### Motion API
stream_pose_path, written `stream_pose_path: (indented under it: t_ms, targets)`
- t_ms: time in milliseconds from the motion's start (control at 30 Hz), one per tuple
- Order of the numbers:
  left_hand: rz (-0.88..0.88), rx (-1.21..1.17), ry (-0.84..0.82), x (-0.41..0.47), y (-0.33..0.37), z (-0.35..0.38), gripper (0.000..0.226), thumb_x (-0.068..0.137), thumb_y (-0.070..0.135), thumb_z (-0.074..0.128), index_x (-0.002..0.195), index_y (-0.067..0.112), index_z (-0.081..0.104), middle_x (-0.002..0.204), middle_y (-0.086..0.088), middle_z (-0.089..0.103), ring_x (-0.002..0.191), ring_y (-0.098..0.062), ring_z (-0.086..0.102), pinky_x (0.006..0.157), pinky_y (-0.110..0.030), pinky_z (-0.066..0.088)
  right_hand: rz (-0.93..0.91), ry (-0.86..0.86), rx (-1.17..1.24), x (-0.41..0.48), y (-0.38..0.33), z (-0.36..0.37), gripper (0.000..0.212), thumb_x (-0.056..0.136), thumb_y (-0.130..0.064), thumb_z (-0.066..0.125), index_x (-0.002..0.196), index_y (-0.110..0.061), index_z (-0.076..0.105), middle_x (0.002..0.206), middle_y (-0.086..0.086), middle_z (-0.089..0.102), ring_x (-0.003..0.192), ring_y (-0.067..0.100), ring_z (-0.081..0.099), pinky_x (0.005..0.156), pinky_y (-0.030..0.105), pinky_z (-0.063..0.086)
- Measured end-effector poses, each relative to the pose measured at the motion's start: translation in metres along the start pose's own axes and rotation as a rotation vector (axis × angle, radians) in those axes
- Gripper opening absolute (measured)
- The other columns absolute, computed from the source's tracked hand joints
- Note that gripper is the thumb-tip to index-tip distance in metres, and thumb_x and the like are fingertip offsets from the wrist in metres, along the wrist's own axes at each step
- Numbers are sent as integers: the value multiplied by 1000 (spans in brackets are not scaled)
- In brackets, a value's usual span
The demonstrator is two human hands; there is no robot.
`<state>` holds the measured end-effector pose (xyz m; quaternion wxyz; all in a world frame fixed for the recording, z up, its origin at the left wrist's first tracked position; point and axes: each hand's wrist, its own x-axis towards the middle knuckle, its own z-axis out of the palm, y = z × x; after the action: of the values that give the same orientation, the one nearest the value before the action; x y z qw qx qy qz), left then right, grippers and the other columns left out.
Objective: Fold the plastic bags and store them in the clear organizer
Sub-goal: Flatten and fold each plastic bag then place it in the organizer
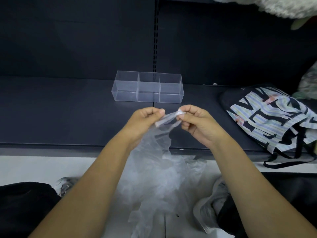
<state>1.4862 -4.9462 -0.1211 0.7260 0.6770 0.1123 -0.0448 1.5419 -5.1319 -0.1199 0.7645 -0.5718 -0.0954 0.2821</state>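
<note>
A thin clear plastic bag [155, 170] hangs in front of me over the shelf's front edge, crumpled and trailing down toward the floor. My left hand [144, 121] pinches one of its twisted handles between thumb and fingers. My right hand [195, 121] pinches the same top part a little to the right, so the handle is stretched between both hands. The clear organizer [147, 86] stands on the dark shelf just beyond my hands; its several compartments hold nothing.
A striped fabric bag [272, 121] with black lettering and black straps lies on the dark shelf [60, 114] to the right. Fluffy grey material [277, 6] hangs at the top right. Below are the pale floor [42, 169] and grey shoes [211, 210].
</note>
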Motion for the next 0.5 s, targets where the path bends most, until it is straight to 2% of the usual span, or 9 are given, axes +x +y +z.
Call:
stream_pose_path:
  t_ms: [67, 133, 200, 267, 333, 433, 500]
  targets:
    - [-54, -188, -33, -1, 2, -9, 17, 77, 35, 66, 68, 21, 69, 63, 4, 60, 64, -10, 53, 72, -22, 45, 68, -146, 158, -4, -1, -8, 6, 82, -10, 67, 88, -12, 68, 67, 0, 57, 49, 4, 39, 51, 16, 37]
    - [-58, -272, -77, -3, 5, -17, 15, 78, 32, 64, 70, 19, 65, 57, 5, 55, 56, -8, 51, 65, -21, 45, 107, -230, 166, -6, 1, -12, 19, 78, -23, 75, 94, -13, 72, 65, -1, 53, 47, 4, 37, 50, 16, 35]
    - [-38, -274, -120, -5, 7, -21, 16, 81, 31, 62, 73, 17, 62, 53, 5, 52, 50, -7, 48, 57, -18, 46, 146, -247, 33, -5, 2, -11, 37, 81, -39, 73, 103, -10, 72, 64, 0, 53, 49, 7, 36, 50, 17, 34]
    - [-19, -276, -138, -7, 9, -22, 16, 82, 31, 62, 74, 17, 64, 52, 4, 51, 49, -8, 46, 54, -18, 46, 186, -247, -164, -4, 1, -7, 44, 85, -48, 64, 106, -10, 72, 61, 1, 53, 50, 8, 35, 50, 17, 35]
    - [7, -297, -163, -8, 10, -22, 16, 83, 30, 61, 71, 19, 64, 50, 6, 49, 46, -7, 44, 52, -18, 44, 183, -264, -319, -3, -2, -2, 41, 89, -48, 58, 105, -13, 72, 57, 0, 55, 48, 8, 34, 49, 16, 35]
    - [46, -282, -227, -9, 10, -22, 17, 85, 31, 60, 72, 21, 62, 49, 11, 44, 44, -4, 39, 50, -15, 40, 212, -289, -409, -4, -6, 2, 38, 88, -47, 60, 106, -15, 72, 56, 3, 58, 43, 9, 30, 44, 17, 29]
    - [56, -240, -255, -9, 10, -22, 17, 85, 32, 60, 79, 17, 60, 48, 12, 43, 43, -3, 38, 49, -13, 39, 250, -310, -443, -6, -10, 4, 32, 85, -45, 64, 96, -16, 74, 53, 4, 59, 39, 8, 29, 42, 16, 28]
